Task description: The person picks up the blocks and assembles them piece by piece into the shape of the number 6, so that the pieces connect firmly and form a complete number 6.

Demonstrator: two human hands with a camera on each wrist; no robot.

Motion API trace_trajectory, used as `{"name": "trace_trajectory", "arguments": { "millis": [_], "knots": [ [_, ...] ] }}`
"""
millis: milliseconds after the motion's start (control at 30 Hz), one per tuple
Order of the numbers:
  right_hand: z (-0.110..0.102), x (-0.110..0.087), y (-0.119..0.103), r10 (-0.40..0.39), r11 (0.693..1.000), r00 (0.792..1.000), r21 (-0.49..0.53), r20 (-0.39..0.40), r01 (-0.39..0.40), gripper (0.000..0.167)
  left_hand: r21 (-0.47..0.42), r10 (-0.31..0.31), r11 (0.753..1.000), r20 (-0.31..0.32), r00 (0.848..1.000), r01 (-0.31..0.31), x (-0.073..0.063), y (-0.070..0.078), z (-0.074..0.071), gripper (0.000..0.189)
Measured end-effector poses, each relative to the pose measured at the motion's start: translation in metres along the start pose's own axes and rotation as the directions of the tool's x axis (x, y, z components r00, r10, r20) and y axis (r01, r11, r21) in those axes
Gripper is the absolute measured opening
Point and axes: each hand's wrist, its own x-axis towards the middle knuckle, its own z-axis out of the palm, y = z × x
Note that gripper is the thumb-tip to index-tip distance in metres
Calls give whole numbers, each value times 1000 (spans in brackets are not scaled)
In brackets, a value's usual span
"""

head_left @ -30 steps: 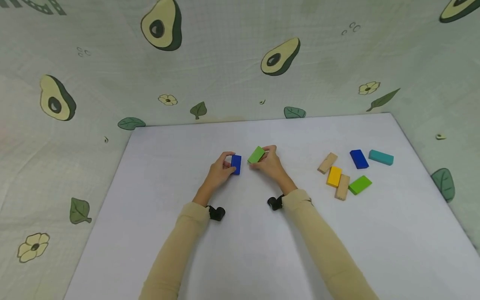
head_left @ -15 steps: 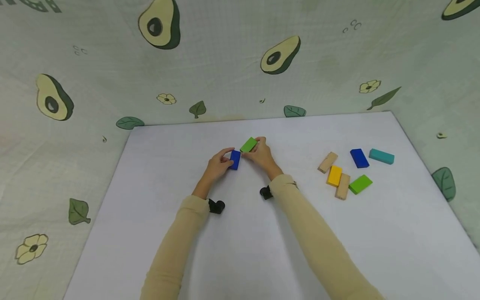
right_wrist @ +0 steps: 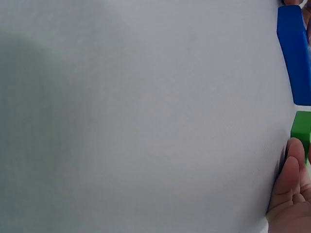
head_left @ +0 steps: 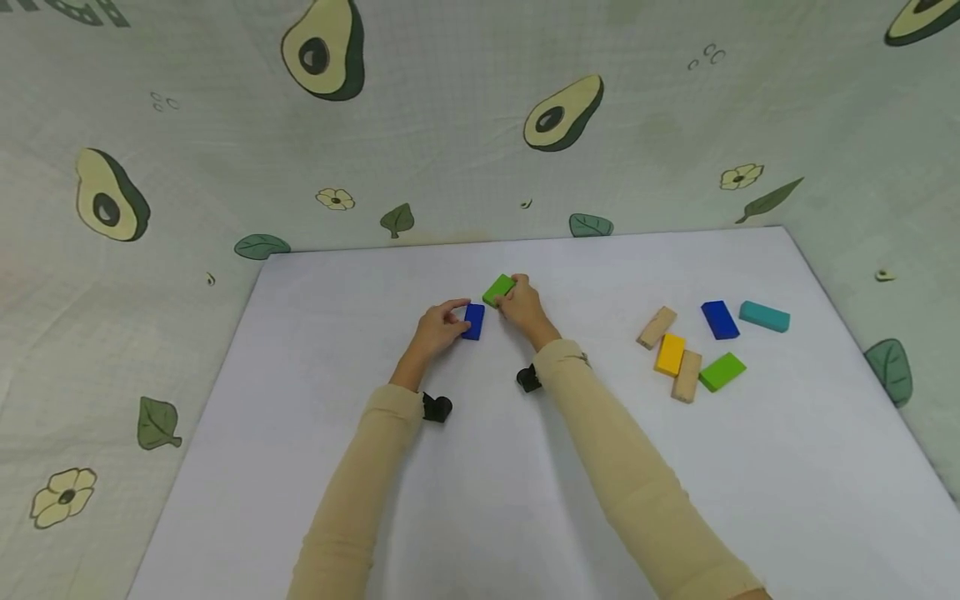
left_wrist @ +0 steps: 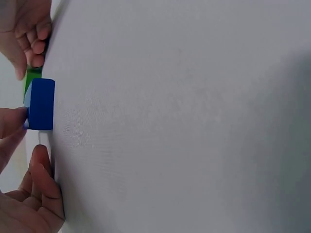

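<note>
Near the middle of the table, a blue block (head_left: 474, 321) is held between the thumb and index finger of my left hand (head_left: 437, 329). My right hand (head_left: 525, 309) pinches a light green block (head_left: 498, 290) just beyond it, up and to the right. In the left wrist view the blue block (left_wrist: 42, 104) shows its end on the white surface, with the green block (left_wrist: 32, 77) partly hidden behind it. The right wrist view catches the blue block (right_wrist: 295, 56) and the green block (right_wrist: 302, 127) at its right edge, a narrow gap between them.
To the right on the white table (head_left: 585, 517) lie a blue block (head_left: 720, 320), a teal block (head_left: 764, 317), a green block (head_left: 722, 372), a yellow block (head_left: 670, 355) and two plain wooden blocks (head_left: 686, 376). An avocado-print cloth (head_left: 450, 150) rises behind the table.
My right hand has carried the green block left and farther away, so it sits off the blue block's upper right corner. My left hand, with the blue block, has shifted slightly away.
</note>
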Motion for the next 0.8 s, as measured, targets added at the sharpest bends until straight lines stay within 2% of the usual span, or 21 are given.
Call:
{"name": "trace_trajectory", "arguments": {
  "millis": [167, 333, 500, 800],
  "knots": [
    [-1, 0, -4, 53, 997, 999, 57, 9, -53, 59, 6, -49, 999, -17, 999, 49, 0, 2, 0, 44],
    [-1, 1, -6, 93, 995, 996, 32, 7, -93, 59, 12, -86, 996, -33, 996, 87, 3, 2, 2, 36],
    [0, 3, -8, 104, 995, 995, 8, -7, -104, 60, 0, -130, 992, -9, 992, 130, 8, 2, 1, 35],
    [1, 1, -11, 79, 996, 997, -38, 10, -79, 58, -33, -228, 972, 81, 970, 231, 9, 10, -9, 37]
  ]
}}
